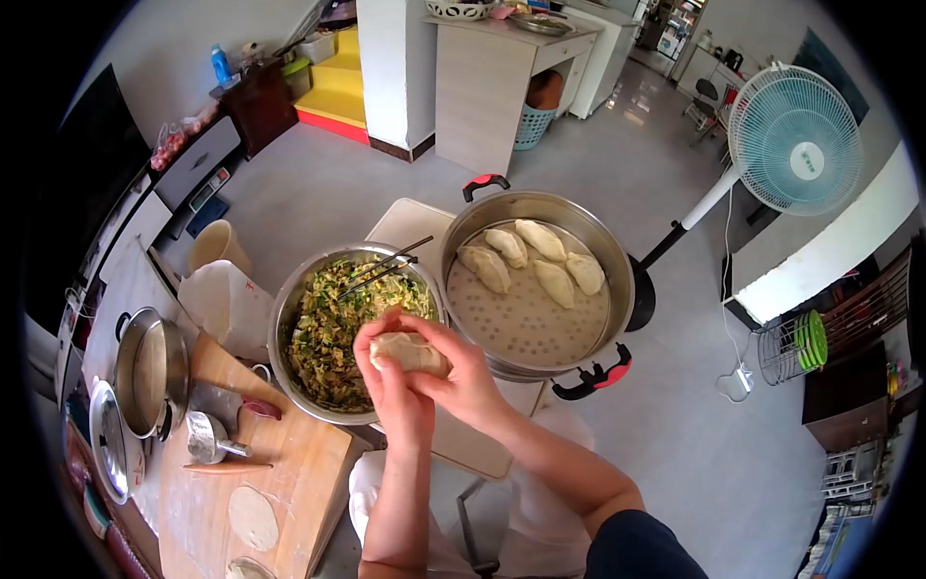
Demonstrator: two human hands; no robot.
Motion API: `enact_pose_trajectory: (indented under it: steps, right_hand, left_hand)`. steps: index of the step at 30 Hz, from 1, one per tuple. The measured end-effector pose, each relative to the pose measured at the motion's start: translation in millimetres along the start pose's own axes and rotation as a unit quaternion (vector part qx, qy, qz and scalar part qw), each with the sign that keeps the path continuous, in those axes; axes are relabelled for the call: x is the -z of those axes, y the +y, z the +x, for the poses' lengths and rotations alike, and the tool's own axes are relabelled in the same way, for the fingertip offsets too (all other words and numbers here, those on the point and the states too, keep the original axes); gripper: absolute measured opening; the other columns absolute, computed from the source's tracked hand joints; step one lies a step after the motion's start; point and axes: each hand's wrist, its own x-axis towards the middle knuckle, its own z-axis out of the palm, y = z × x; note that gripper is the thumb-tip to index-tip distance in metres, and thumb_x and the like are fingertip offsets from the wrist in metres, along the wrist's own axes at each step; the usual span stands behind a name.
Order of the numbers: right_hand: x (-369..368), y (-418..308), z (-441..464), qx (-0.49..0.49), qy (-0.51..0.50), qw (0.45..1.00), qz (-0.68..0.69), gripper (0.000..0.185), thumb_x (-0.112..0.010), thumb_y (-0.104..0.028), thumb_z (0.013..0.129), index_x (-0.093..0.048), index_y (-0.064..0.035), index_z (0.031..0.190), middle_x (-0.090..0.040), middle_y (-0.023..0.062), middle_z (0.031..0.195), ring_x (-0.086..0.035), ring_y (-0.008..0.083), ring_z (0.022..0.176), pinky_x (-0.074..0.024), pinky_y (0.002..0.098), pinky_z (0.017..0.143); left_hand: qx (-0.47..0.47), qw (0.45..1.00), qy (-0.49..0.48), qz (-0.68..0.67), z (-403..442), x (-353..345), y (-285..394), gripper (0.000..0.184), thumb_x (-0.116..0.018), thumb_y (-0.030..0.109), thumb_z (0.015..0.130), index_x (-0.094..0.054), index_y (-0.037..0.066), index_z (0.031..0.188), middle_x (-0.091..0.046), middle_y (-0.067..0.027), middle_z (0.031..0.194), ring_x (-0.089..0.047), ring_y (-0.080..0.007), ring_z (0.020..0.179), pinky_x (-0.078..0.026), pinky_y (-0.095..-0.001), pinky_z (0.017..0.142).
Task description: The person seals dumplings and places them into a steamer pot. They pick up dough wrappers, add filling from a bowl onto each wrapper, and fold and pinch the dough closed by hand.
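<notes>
A pale, filled dough dumpling (413, 353) is held between my two hands, above the right front edge of a metal bowl of chopped vegetable filling (333, 333). My left hand (388, 381) is wrapped round its left side. From the right, my right hand (465, 378) closes on it with bent fingers. Dark chopsticks (386, 265) rest in the filling. To the right of the bowl, several shaped dumplings (554, 282) lie on the perforated tray of a wide steamer pot (516, 333).
On the wooden board (203, 511) at lower left are a flat dough round (254, 518), a small rolling pin (229, 468), a metal cup (205, 437) and a cleaver (214, 403). A metal pan (151, 372) stands beyond them. A standing fan (796, 140) is at right.
</notes>
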Motion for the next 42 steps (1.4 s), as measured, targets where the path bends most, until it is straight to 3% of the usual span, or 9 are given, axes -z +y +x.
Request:
enact_pose_trajectory:
  steps: [4,7,11,15,18,21,31,36,42]
  right_hand:
    - [43,1,3,-0.064,-0.112,0.991,-0.021,0.055,-0.076,-0.005,0.081,-0.057,-0.0025,0.133,-0.068,0.0083,0.117,-0.063,0.0155,0.106,-0.0504,0.0313,0.092]
    - [75,2,0,-0.251,-0.110,0.955,0.110,0.048,-0.074,-0.006,0.084,-0.058,0.0004,0.130,-0.068,0.0107,0.113,-0.066,0.0178,0.100,-0.0535,0.0323,0.088]
    - [131,15,13,-0.360,-0.014,0.920,0.152,0.038,-0.073,-0.005,0.086,-0.060,0.0047,0.121,-0.067,0.0142,0.105,-0.070,0.0239,0.089,-0.0616,0.0376,0.076]
    - [178,57,32,-0.264,0.010,0.951,-0.161,0.031,-0.077,-0.012,0.083,-0.067,0.0021,0.109,-0.070,0.0078,0.089,-0.069,0.0170,0.081,-0.0554,0.0313,0.070]
    - [182,71,48,-0.229,-0.012,0.869,-0.438,0.035,-0.079,-0.022,0.079,-0.068,0.0005,0.103,-0.071,0.0130,0.085,-0.069,0.0231,0.078,-0.0530,0.0361,0.071]
    - [176,90,55,-0.237,0.005,0.860,-0.453,0.040,-0.078,-0.034,0.072,-0.068,-0.0013,0.094,-0.069,0.0210,0.088,-0.067,0.0375,0.083,-0.0524,0.0440,0.076]
    - [95,88,73,-0.156,-0.050,0.844,-0.511,0.033,-0.072,-0.026,0.078,-0.068,-0.0022,0.100,-0.069,0.0213,0.098,-0.067,0.0382,0.093,-0.0530,0.0467,0.079]
    - [130,93,62,-0.181,-0.052,0.851,-0.490,0.030,-0.071,-0.026,0.080,-0.068,-0.0038,0.101,-0.069,0.0195,0.098,-0.066,0.0363,0.096,-0.0525,0.0458,0.082]
    - [166,85,46,-0.217,-0.034,0.784,-0.580,0.034,-0.073,-0.027,0.081,-0.067,-0.0014,0.103,-0.070,0.0193,0.099,-0.066,0.0373,0.096,-0.0521,0.0465,0.083]
  left_hand:
    - [0.052,0.994,-0.066,0.064,-7,-11,-11,0.048,-0.048,0.044,0.103,-0.044,0.006,0.132,-0.037,-0.0145,0.149,-0.040,-0.0258,0.134,-0.033,-0.0407,0.114]
    - [0.127,0.982,-0.139,0.032,-12,-14,-25,0.076,-0.052,0.057,0.096,-0.031,0.007,0.148,-0.032,-0.0160,0.153,-0.034,-0.0276,0.140,-0.028,-0.0428,0.116]
    - [0.143,0.984,-0.036,0.098,6,-3,-15,0.086,-0.049,0.064,0.095,-0.023,0.008,0.154,-0.024,-0.0157,0.160,-0.020,-0.0301,0.149,-0.019,-0.0509,0.119]
    - [0.120,0.985,0.017,0.123,26,29,-14,0.063,-0.045,0.047,0.103,-0.028,0.014,0.154,-0.027,-0.0116,0.160,-0.020,-0.0301,0.149,-0.017,-0.0528,0.119]
    - [0.112,0.984,0.046,0.133,33,43,-15,0.059,-0.046,0.043,0.104,-0.031,0.014,0.153,-0.030,-0.0116,0.159,-0.021,-0.0297,0.149,-0.019,-0.0505,0.118]
    - [0.104,0.983,0.054,0.138,37,54,-15,0.056,-0.047,0.040,0.104,-0.033,0.013,0.152,-0.031,-0.0114,0.158,-0.023,-0.0292,0.148,-0.020,-0.0492,0.119]
    - [0.091,0.982,0.097,0.134,46,69,-3,0.046,-0.044,0.028,0.106,-0.038,0.013,0.150,-0.036,-0.0092,0.156,-0.028,-0.0267,0.146,-0.026,-0.0484,0.117]
    - [0.089,0.981,0.119,0.126,48,72,4,0.047,-0.045,0.029,0.106,-0.038,0.012,0.149,-0.037,-0.0090,0.155,-0.028,-0.0259,0.145,-0.026,-0.0476,0.117]
    - [0.092,0.981,0.112,0.129,48,71,-2,0.047,-0.047,0.028,0.105,-0.038,0.012,0.149,-0.039,-0.0096,0.153,-0.030,-0.0251,0.144,-0.027,-0.0468,0.116]
